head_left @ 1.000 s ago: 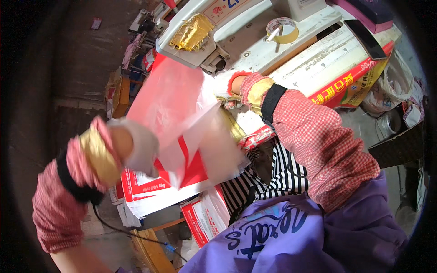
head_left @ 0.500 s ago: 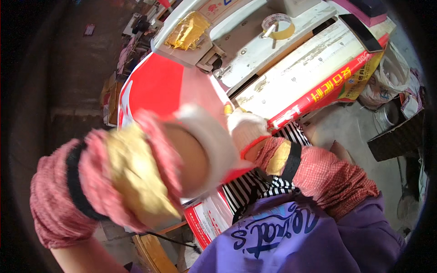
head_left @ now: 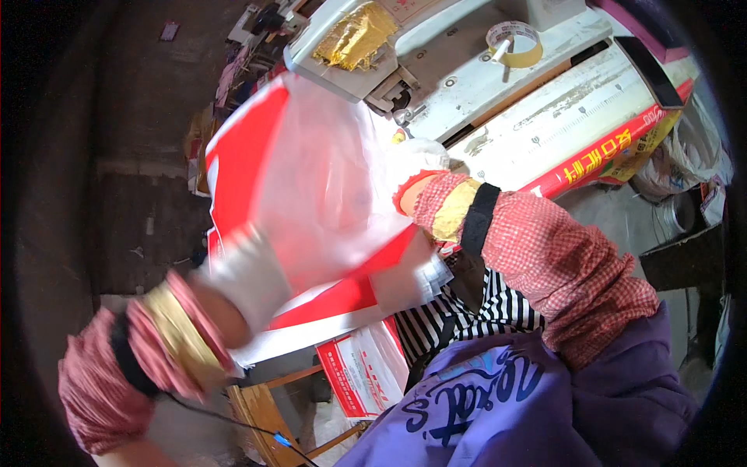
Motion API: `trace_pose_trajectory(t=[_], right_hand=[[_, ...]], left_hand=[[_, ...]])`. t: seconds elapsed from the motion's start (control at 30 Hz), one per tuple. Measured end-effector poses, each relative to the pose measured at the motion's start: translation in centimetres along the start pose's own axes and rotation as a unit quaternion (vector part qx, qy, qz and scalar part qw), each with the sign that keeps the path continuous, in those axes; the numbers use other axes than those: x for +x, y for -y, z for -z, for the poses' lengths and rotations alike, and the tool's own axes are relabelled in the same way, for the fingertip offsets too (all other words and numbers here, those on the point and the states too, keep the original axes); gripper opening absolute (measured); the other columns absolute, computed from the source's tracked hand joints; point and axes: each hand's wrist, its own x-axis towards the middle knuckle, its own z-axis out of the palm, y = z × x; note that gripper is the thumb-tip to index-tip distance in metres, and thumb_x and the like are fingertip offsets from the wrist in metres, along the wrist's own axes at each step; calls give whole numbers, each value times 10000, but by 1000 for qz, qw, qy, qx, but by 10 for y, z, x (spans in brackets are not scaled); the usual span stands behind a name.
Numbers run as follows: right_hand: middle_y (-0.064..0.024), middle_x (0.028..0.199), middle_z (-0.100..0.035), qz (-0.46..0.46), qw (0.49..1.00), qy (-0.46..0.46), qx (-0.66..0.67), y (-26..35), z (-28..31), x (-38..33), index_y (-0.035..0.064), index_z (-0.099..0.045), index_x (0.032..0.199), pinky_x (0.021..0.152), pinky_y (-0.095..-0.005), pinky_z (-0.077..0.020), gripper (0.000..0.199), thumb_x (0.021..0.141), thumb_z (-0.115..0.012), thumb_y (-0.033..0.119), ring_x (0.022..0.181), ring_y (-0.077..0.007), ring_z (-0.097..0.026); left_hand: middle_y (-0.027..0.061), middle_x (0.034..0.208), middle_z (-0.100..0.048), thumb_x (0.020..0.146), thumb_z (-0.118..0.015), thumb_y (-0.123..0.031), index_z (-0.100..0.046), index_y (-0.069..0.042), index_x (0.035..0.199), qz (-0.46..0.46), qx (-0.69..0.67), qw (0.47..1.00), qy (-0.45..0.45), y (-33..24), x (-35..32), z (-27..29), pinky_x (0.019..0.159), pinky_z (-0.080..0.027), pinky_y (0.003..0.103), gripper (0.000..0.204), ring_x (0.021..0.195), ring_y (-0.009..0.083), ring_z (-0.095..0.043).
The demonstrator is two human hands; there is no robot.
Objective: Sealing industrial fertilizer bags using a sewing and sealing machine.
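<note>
A large red and white plastic sheet (head_left: 247, 152), partly translucent and smeared by motion, spreads from the sewing machine (head_left: 459, 70) toward my lap. My right hand (head_left: 422, 158), in a white glove, is bunched at the sheet's edge close to the needle end of the machine. Its fingers look closed on the sheet, with a small yellow bit by the fingertips. My left hand (head_left: 253, 272), also gloved, is over the sheet's near left part. Blur hides its fingers, so whether it grips the sheet is unclear.
On the machine lie a tape roll (head_left: 515, 44) and a gold-coloured patch (head_left: 355, 35). A dark phone (head_left: 648, 71) rests at the table's right. A red and white printed package (head_left: 350, 377) is below, beside a wooden stool (head_left: 264, 424). Plastic bags (head_left: 685, 148) hang at the right.
My left hand has swung down and left, away from the middle. The right hand has moved forward along the machine. The sheet has shifted, with a translucent layer now showing over the red.
</note>
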Motion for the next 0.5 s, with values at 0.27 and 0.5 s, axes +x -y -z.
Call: trace_pose_trajectory(t=[0.27, 0.5], right_hand=[[-76, 760, -684, -67, 996, 12, 59, 7, -39, 27, 109, -715, 784, 595, -340, -517, 196, 857, -556, 196, 713, -192, -658], [-119, 734, -642, -124, 978, 114, 120, 2, -39, 20, 32, -641, 817, 579, -395, -492, 189, 808, -539, 191, 656, -269, -621]], left_hand=[[93, 843, -660, 822, -581, -183, -692, -116, 963, -183, -70, 979, -58, -81, 60, 82, 707, -544, 327, 192, 771, 203, -646], [83, 852, -654, 800, -602, -307, -597, -147, 1086, -29, -61, 987, 144, -5, 36, 76, 691, -509, 381, 328, 780, 246, -655]])
